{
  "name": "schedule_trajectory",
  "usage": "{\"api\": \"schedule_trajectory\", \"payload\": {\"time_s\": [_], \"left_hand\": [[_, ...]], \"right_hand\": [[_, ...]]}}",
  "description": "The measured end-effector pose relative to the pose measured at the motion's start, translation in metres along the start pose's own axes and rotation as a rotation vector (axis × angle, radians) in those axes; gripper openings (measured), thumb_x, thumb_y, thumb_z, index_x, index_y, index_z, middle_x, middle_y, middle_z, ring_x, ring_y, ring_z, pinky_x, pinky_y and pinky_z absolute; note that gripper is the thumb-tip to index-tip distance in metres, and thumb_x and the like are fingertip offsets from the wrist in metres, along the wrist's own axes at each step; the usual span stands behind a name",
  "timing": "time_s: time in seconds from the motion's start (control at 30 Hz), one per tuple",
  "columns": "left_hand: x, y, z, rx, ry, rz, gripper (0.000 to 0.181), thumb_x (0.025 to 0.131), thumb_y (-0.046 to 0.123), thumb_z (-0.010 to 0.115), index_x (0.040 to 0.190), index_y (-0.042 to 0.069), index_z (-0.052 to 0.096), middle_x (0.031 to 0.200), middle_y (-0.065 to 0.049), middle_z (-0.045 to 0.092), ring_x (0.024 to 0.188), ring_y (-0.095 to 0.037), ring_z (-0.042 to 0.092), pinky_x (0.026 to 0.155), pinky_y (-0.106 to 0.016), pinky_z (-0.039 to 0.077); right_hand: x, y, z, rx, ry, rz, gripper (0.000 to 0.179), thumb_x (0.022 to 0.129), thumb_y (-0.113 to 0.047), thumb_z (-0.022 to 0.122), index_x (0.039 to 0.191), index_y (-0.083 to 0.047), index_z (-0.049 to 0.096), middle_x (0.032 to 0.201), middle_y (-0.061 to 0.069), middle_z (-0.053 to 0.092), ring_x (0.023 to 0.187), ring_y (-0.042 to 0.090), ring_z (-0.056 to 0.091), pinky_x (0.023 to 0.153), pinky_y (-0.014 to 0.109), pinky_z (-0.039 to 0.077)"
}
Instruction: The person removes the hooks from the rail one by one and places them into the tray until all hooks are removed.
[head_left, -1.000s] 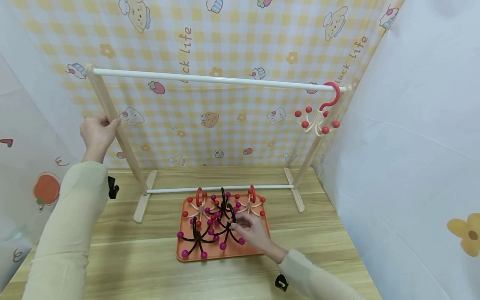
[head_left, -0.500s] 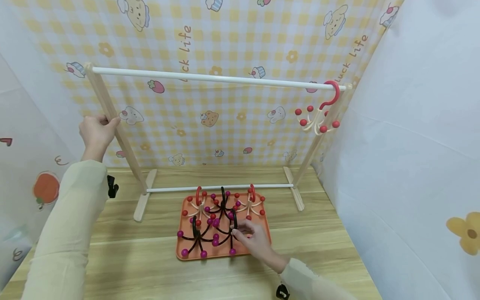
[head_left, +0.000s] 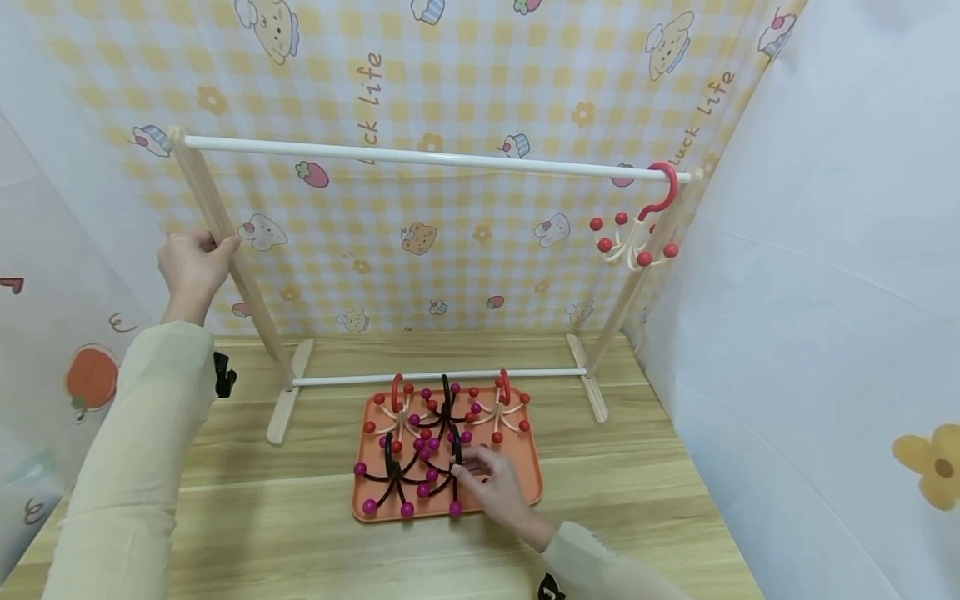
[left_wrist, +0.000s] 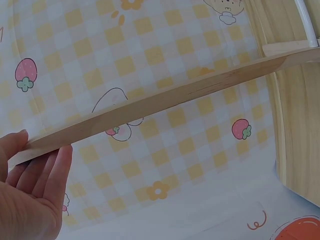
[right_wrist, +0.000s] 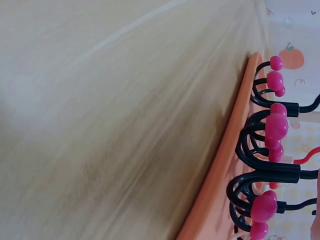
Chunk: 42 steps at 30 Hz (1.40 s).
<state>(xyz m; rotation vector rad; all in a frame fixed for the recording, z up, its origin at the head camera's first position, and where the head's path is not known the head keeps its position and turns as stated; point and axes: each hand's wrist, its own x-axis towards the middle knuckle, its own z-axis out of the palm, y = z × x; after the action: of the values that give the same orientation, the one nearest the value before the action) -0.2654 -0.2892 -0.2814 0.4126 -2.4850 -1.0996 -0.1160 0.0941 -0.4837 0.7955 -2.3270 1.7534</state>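
Note:
In the head view my left hand (head_left: pixel 197 265) pinches the left wooden upright (head_left: pixel 258 308) of a hanging rack; in the left wrist view its thumb and fingers lie on opposite sides of that upright (left_wrist: pixel 150 106). My right hand (head_left: pixel 498 492) pinches the hook of a black multi-arm hook hanger (head_left: pixel 455 448) with magenta ball tips, low over the front of an orange tray (head_left: pixel 525 492). In the right wrist view this hanger (right_wrist: pixel 272 172) stands upright amid its neighbours, and only a sliver of the hand shows at the right edge.
Beside it on the tray are two more black hangers, one front left (head_left: pixel 395 471) and one behind (head_left: pixel 447 408), plus two cream ones with red hooks (head_left: pixel 506 392). Another red-hooked hanger (head_left: pixel 663 196) hangs at the right end of the white top bar (head_left: pixel 435 158).
The right hand and its black hanger have shifted slightly, first right, then back left and a little nearer; the hanger has turned. The left hand stays on the upright.

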Motion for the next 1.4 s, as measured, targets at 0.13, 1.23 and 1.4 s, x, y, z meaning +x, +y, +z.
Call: {"api": "schedule_trajectory", "payload": {"time_s": [0.13, 1.23, 1.4], "left_hand": [[0.000, 0.000, 0.000, 0.000, 0.001, 0.009, 0.050, 0.089, 0.035, 0.046, 0.111, -0.009, 0.056, 0.110, -0.024, 0.054, 0.119, -0.037, 0.027, 0.098, -0.046, 0.016], [0.003, -0.002, 0.000, 0.000, 0.006, -0.001, 0.048, 0.088, 0.035, 0.047, 0.110, -0.007, 0.057, 0.104, -0.018, 0.060, 0.116, -0.036, 0.032, 0.097, -0.045, 0.019], [0.003, -0.002, 0.001, 0.009, 0.012, -0.002, 0.049, 0.089, 0.036, 0.046, 0.111, -0.007, 0.057, 0.108, -0.022, 0.057, 0.115, -0.036, 0.034, 0.095, -0.045, 0.022]], "right_hand": [[0.000, 0.002, 0.005, -0.011, 0.018, 0.013, 0.011, 0.082, 0.001, 0.059, 0.091, 0.007, 0.060, 0.084, 0.016, 0.064, 0.071, 0.017, 0.060, 0.061, 0.031, 0.050], [0.062, -0.017, -0.086, -0.078, 0.320, 0.029, 0.015, 0.085, 0.002, 0.054, 0.095, 0.011, 0.059, 0.071, 0.016, 0.062, 0.056, 0.008, 0.055, 0.042, 0.023, 0.043], [0.091, -0.036, -0.121, -0.103, 0.427, -0.028, 0.016, 0.085, 0.002, 0.053, 0.097, 0.010, 0.058, 0.077, 0.022, 0.062, 0.061, 0.005, 0.056, 0.050, 0.018, 0.044]]}}
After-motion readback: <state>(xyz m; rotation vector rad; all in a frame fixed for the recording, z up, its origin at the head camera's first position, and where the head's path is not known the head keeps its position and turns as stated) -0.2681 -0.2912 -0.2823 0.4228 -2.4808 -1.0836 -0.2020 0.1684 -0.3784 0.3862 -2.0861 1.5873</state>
